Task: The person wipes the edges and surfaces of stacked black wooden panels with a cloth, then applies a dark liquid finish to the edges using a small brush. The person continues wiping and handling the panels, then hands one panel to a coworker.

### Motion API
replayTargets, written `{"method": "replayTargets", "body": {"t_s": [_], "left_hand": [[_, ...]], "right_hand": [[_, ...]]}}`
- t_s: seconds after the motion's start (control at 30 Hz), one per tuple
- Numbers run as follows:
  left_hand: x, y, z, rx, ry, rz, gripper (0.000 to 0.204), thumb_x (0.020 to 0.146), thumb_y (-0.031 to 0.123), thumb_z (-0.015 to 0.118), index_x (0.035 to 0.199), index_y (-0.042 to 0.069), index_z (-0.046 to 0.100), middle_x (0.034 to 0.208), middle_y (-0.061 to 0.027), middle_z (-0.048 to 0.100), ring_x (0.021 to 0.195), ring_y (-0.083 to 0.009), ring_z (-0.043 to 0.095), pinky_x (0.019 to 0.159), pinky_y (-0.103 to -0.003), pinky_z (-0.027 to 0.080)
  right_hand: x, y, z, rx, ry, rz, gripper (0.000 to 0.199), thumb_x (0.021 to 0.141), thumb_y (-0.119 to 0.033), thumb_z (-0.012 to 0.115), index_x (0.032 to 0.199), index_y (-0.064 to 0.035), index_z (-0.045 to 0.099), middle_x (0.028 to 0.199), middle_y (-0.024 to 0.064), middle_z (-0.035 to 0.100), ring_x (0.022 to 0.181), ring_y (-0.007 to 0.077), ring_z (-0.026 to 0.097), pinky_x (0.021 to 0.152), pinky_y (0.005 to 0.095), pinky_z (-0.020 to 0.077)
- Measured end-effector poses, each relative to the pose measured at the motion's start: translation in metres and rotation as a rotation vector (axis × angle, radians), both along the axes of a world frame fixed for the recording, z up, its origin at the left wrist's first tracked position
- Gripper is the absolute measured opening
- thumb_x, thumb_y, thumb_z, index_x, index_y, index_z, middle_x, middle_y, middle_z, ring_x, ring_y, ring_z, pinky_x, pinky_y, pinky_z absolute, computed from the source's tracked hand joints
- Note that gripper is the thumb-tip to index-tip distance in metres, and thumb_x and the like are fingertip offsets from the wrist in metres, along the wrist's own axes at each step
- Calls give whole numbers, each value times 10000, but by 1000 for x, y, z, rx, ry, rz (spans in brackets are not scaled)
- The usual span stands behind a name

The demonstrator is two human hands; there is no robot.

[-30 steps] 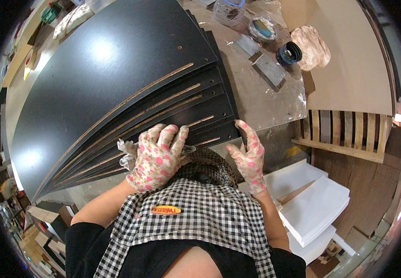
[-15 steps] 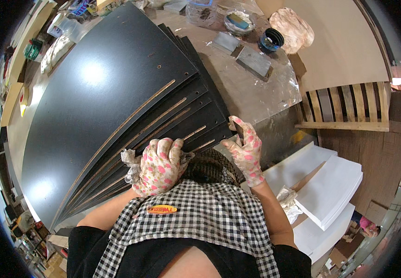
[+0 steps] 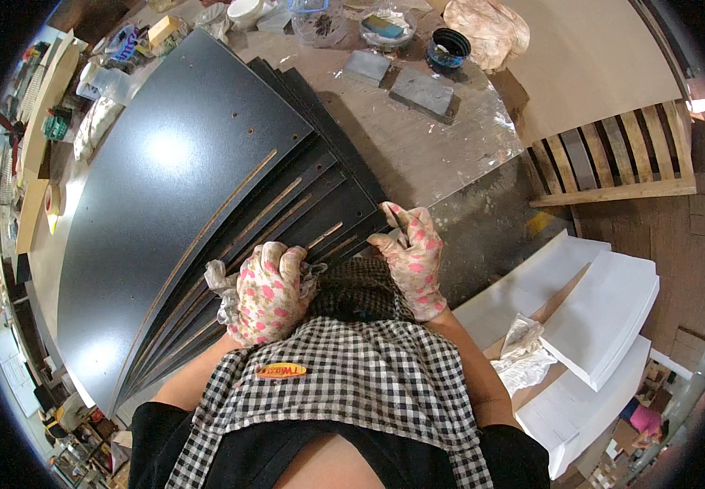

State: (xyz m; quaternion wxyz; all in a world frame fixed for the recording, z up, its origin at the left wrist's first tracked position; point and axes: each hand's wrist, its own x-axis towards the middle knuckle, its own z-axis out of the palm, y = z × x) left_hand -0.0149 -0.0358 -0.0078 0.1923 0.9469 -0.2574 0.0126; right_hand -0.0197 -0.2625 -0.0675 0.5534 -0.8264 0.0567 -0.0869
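Observation:
A fanned stack of large black curved panels (image 3: 148, 187) lies before me, with thin tan slots along the curved edges and small holes near the corners. My left hand (image 3: 267, 295), in a white glove with pink spots, is closed around a crumpled greyish rag (image 3: 222, 285) over the panels' near edges. At the stack's right corner is my right hand (image 3: 413, 265), in a matching glove. Its thumb and fingers curl toward each other beside the panel corner, with a dark, thin thing between them, too hidden to name.
Two grey blocks (image 3: 422, 94), a black round container (image 3: 448, 50) and a stained cloth (image 3: 487, 31) lie on the worktable (image 3: 466, 151). White curved panels (image 3: 605, 318) are stacked at right, below a wooden pallet (image 3: 613, 155). A person in pink (image 3: 644, 420) is far off at lower right.
The view has shifted slightly. My right hand has come closer to the panels' corner, its thumb and fingers nearer together. My left hand keeps its grip on the rag.

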Motion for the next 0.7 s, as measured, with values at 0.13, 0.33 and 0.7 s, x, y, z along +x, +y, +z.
{"method": "replayTargets", "body": {"t_s": [0.13,0.33,0.7], "left_hand": [[1,-2,4,6,-23,-17,579,655,165,834,1146,43,551,959,-135,546,897,-341,586,692,-450,492],[-3,-5,12,67,50,31,532,678,154,811,1147,11,603,1018,-147,565,914,-332,579,799,-440,501],[10,-2,6,2,-30,29,619,586,87,831,1137,45,554,967,-141,541,875,-337,567,745,-434,481]], "right_hand": [[6,-14,-4,-57,-157,115,548,733,-64,828,1245,-97,633,1027,80,612,897,188,676,716,301,565],[28,-30,-11,-52,-258,242,569,722,-182,843,1244,-95,634,1311,131,619,1125,278,662,866,352,581],[30,-26,-21,0,-259,200,444,726,-33,814,1148,-59,678,1282,152,644,1156,293,647,881,358,579]]}}
